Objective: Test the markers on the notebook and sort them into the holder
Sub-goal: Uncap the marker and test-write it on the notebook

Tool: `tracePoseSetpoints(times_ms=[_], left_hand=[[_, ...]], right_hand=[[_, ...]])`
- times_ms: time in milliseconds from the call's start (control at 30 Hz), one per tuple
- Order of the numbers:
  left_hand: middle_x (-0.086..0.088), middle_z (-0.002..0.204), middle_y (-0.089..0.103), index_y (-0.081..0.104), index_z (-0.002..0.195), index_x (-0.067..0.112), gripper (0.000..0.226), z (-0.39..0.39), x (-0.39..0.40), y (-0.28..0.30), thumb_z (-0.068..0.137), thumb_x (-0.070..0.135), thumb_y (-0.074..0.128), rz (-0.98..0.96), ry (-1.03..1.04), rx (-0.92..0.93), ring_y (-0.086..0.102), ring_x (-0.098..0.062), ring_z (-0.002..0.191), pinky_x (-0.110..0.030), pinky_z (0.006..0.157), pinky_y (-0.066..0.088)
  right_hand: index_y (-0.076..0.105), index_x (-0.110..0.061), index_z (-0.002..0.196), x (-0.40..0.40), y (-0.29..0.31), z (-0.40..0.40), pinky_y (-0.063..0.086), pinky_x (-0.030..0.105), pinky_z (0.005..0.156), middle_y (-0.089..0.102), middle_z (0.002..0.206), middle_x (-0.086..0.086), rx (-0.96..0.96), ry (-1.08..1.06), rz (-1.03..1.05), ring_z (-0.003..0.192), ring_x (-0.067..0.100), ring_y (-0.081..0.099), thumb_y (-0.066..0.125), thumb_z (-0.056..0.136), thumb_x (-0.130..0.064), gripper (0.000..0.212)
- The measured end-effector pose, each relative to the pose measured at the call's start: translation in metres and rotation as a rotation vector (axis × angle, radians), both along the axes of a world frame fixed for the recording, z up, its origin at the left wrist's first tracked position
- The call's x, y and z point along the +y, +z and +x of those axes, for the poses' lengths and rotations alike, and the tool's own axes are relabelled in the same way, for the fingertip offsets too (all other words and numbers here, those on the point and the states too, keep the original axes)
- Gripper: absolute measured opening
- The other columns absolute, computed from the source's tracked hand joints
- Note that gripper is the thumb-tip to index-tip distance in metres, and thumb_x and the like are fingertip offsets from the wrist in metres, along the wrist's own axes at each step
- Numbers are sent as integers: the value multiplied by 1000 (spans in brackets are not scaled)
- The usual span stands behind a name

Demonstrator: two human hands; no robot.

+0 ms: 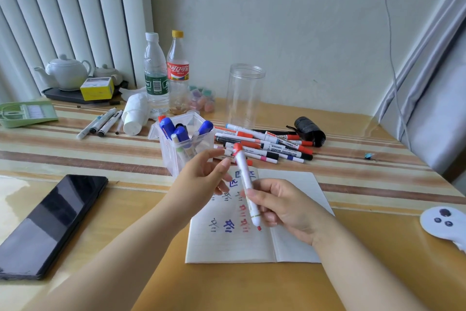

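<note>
Step in hand, by my reading: one red marker (246, 186) is at the test stage. It is held above the open notebook (290, 212), tip down and uncapped, with red and blue test strokes already on the left page. The red cap appears to sit on the marker's upper end, though blur makes that uncertain.

Right hand (282, 206): fingers curled round the lower barrel, gripping it, the tip just clear of the paper or barely above it; contact cannot be confirmed.

Left hand (201, 177): raised beside the marker's upper half, fingers loosely spread and holding nothing; the fingertips are close to the barrel, and whether they touch it cannot be told.

The clear holder (191, 152) stands just behind the notebook, towards the middle of the bench, with several blue-capped markers upright in it. A loose pile of markers (264, 143) lies to its right, apparently untested.

Next move, as I judge it: recap the red marker and drop it into the holder, then draw the next from the pile.
</note>
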State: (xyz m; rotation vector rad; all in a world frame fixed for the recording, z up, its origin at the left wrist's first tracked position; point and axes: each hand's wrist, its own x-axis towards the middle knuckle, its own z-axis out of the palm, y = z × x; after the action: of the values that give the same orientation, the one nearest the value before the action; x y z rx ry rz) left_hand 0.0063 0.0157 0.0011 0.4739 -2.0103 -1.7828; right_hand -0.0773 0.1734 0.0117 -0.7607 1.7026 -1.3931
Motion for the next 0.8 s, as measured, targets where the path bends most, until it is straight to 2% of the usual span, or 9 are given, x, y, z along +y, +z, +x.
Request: tracePoseSetpoints(times_ms=[133,233,333,433,567,700,800], left_hand=[[-2,74,66,59,98,21,11,2,-10,-4,91,24,52,-229,42,-50,61,-9,60,-22,61,52],[2,75,66,61,86,23,7,-1,-14,-6,88,18,57,-419,34,-75,62,-11,64,-22,64,53],[13,73,63,63,83,24,9,-7,-14,-10,86,16,59,-627,21,-80,59,-6,69,-14,66,47],[16,73,58,67,87,19,9,-14,-12,-14,86,15,59,-758,-27,-53,53,1,66,-7,63,41],[11,81,56,69,93,15,12,-17,-16,-23,87,13,58,-840,-45,-61,48,2,64,-5,61,37],[11,81,56,69,94,15,14,-12,-25,-28,87,9,58,-824,73,-54,48,2,64,-4,60,37],[7,88,63,69,93,15,13,-10,-21,-30,87,11,58,-902,3,20,56,-4,72,-13,69,45]], right_hand=[[57,-8,81,0,4,-17,32,17,41,47,50,-2,60,-257,-116,40,9,38,61,88,-10,8],[50,-12,73,-6,4,-32,31,18,40,46,48,-2,156,-438,-176,41,10,37,65,84,-3,21],[46,-20,64,-17,-2,-42,28,22,46,44,45,-10,292,-484,-81,44,9,35,70,79,-10,29],[58,-19,68,-28,-10,-43,36,24,51,54,51,-8,325,-477,8,48,9,46,65,81,-14,15],[67,-15,83,-40,-15,-42,41,16,50,67,61,-2,304,-446,32,52,6,58,58,87,-16,10],[66,-9,79,-44,-23,-42,43,16,50,64,57,-4,336,-456,20,50,3,54,69,83,-23,15],[62,-8,74,-48,-28,-44,41,14,49,58,52,-5,377,-517,32,46,2,49,69,81,-20,16]])
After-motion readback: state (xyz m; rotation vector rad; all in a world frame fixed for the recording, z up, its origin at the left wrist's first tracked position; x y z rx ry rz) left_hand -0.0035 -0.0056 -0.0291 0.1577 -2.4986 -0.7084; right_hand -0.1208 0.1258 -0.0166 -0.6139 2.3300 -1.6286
